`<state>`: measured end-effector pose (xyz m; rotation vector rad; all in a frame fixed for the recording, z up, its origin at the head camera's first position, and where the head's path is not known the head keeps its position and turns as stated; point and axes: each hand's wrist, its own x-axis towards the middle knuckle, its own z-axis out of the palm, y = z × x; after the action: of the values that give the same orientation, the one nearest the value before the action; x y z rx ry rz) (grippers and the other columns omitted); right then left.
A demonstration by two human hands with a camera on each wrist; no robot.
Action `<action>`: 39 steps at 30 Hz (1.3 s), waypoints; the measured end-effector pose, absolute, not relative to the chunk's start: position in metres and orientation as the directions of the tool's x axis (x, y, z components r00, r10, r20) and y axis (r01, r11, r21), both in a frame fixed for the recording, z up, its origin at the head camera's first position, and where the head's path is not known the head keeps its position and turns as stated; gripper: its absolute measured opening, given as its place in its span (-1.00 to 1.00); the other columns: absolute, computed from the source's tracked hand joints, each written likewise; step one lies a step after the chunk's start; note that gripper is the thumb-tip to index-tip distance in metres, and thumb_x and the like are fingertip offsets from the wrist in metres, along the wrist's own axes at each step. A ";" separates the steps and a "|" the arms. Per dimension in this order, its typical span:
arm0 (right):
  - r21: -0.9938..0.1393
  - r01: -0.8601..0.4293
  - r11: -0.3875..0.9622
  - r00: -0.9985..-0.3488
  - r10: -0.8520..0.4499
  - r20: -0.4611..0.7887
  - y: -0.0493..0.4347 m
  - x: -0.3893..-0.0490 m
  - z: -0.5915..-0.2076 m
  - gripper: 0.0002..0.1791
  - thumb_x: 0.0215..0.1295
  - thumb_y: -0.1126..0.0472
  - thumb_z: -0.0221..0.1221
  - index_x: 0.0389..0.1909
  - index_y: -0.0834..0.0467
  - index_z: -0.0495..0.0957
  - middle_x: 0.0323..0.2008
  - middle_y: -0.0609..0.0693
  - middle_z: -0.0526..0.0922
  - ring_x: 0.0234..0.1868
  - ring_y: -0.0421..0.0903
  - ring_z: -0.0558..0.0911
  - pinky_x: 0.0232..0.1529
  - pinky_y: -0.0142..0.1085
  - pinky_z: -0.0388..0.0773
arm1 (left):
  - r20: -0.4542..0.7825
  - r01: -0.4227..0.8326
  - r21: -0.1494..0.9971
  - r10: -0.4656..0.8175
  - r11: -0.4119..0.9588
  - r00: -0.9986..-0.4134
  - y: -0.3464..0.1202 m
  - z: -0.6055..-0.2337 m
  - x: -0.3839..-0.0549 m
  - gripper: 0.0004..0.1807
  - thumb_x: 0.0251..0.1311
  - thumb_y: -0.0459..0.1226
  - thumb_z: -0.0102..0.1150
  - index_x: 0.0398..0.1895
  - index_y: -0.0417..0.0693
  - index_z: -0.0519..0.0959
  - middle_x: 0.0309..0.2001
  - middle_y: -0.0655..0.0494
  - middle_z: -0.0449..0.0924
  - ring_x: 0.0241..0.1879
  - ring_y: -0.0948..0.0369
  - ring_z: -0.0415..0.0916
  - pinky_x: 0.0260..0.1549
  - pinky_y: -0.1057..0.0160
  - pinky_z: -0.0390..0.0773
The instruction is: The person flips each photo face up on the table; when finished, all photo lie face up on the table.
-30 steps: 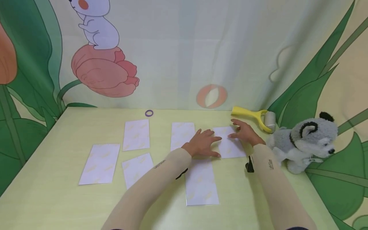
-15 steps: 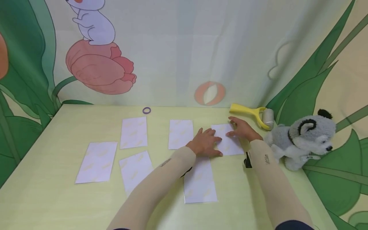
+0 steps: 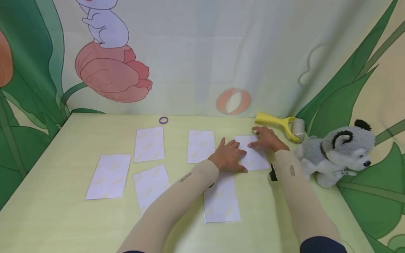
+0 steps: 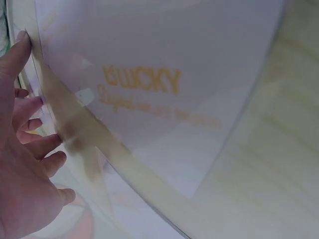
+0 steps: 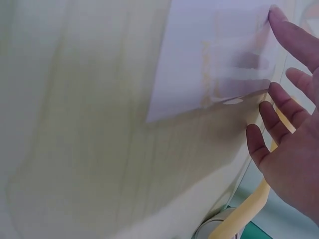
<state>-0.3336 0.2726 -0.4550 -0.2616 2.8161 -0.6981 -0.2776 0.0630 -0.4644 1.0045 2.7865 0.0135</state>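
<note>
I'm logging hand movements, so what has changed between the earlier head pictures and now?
The left hand has shifted slightly right and the right hand very slightly left, so they are a little closer together at the rightmost sheet. Neither has visibly gripped or released anything. That sheet, the other sheets, purple ring, yellow-handled roller and plush dog stayed put.

1. Head view: from above the near side of the worktop (image 3: pixel 63 218), facing forward and down; widest, reaching beyond the far edge to a printed curtain (image 3: pixel 177 56).
2. Left wrist view: tilted close-up alongside the left hand (image 4: pixel 25 179), facing white sheets (image 4: pixel 164 45).
3. Right wrist view: tilted close-up alongside the right hand (image 5: pixel 301 154).
4. Head and right wrist views share the yellow-handled roller (image 3: pixel 286 123) near the far right corner.
</note>
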 end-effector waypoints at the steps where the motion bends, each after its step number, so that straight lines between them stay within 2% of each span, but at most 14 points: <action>1: -0.476 -0.116 0.872 -0.958 -0.224 -0.178 0.272 -0.335 -0.455 -0.10 0.19 0.06 0.39 0.46 0.27 0.22 0.25 0.41 0.39 0.29 0.35 0.34 0.31 0.24 0.27 | -0.165 0.632 0.061 0.632 0.773 -0.757 0.063 -0.464 -0.278 -0.19 0.12 0.42 0.09 0.43 0.40 0.37 0.49 0.08 0.25 0.57 0.07 0.02 0.49 -0.22 -0.05; 6: -0.477 -0.072 0.876 -0.963 -0.185 -0.195 0.272 -0.341 -0.457 -0.14 0.19 0.01 0.38 0.43 0.22 0.26 0.28 0.38 0.36 0.30 0.32 0.32 0.31 0.23 0.28 | -0.173 0.638 0.035 0.634 0.769 -0.754 0.064 -0.463 -0.277 -0.19 0.12 0.44 0.07 0.42 0.42 0.37 0.47 0.10 0.28 0.56 0.06 0.03 0.48 -0.23 -0.04; 11: -0.568 -0.063 0.821 -0.975 -0.171 -0.139 0.273 -0.349 -0.456 -0.18 0.24 0.11 0.35 0.43 0.31 0.23 0.33 0.42 0.32 0.32 0.34 0.35 0.28 0.18 0.35 | -0.161 0.640 0.007 0.632 0.769 -0.758 0.064 -0.461 -0.278 -0.19 0.10 0.45 0.05 0.41 0.43 0.38 0.44 0.12 0.32 0.55 0.07 0.05 0.48 -0.22 -0.03; 15: -0.644 0.003 0.765 -0.983 -0.115 -0.142 0.276 -0.348 -0.451 -0.20 0.29 0.13 0.31 0.47 0.25 0.19 0.35 0.40 0.33 0.34 0.32 0.36 0.28 0.16 0.40 | -0.166 0.637 0.006 0.629 0.771 -0.759 0.064 -0.460 -0.277 -0.20 0.11 0.45 0.05 0.41 0.43 0.38 0.42 0.12 0.33 0.55 0.07 0.06 0.48 -0.22 -0.03; 18: -0.682 0.036 0.731 -0.978 -0.116 -0.175 0.280 -0.343 -0.445 -0.23 0.34 0.15 0.27 0.48 0.24 0.18 0.32 0.37 0.35 0.24 0.26 0.44 0.15 0.04 0.54 | -0.170 0.639 0.009 0.630 0.770 -0.757 0.064 -0.461 -0.277 -0.20 0.12 0.44 0.06 0.42 0.42 0.38 0.42 0.12 0.33 0.55 0.07 0.06 0.48 -0.22 -0.03; 22: -0.706 0.047 0.707 -0.957 -0.171 -0.234 0.287 -0.340 -0.438 -0.27 0.33 0.19 0.28 0.45 0.29 0.23 0.04 0.27 0.57 -0.13 0.01 0.58 -0.18 -0.23 0.60 | -0.173 0.644 -0.005 0.633 0.765 -0.754 0.065 -0.463 -0.276 -0.19 0.13 0.45 0.03 0.43 0.43 0.36 0.42 0.12 0.33 0.54 0.07 0.06 0.48 -0.22 -0.01; 26: -0.713 0.062 0.699 -0.945 -0.189 -0.267 0.291 -0.338 -0.435 -0.34 0.32 0.26 0.26 0.39 0.33 0.29 -0.30 0.10 0.65 -0.40 -0.16 0.57 -0.35 -0.29 0.59 | -0.190 0.641 -0.018 0.627 0.767 -0.756 0.065 -0.461 -0.276 -0.19 0.15 0.44 0.01 0.45 0.43 0.33 0.45 0.10 0.29 0.56 0.07 0.02 0.49 -0.20 -0.03; 32: -0.702 0.031 0.711 -0.944 -0.209 -0.253 0.288 -0.336 -0.427 -0.39 0.31 0.31 0.21 0.36 0.33 0.31 -0.48 0.01 0.59 -0.47 -0.17 0.55 -0.39 -0.28 0.58 | -0.212 0.634 -0.032 0.615 0.773 -0.760 0.067 -0.458 -0.276 -0.18 0.17 0.43 -0.01 0.47 0.41 0.29 0.48 0.09 0.25 0.57 0.07 0.00 0.50 -0.14 -0.02; 39: -0.711 0.028 0.702 -0.948 -0.207 -0.242 0.286 -0.334 -0.423 -0.45 0.31 0.36 0.20 0.31 0.34 0.33 -0.52 -0.02 0.56 -0.49 -0.17 0.54 -0.42 -0.30 0.56 | -0.208 0.648 -0.018 0.631 0.761 -0.747 0.068 -0.454 -0.272 -0.21 0.19 0.37 0.07 0.44 0.30 0.33 0.41 0.07 0.34 0.55 0.06 0.07 0.49 -0.09 0.06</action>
<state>-0.3337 0.2863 -0.4226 -0.1418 2.6085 -1.0968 -0.2720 0.0683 -0.4543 1.0154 2.7680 -0.1323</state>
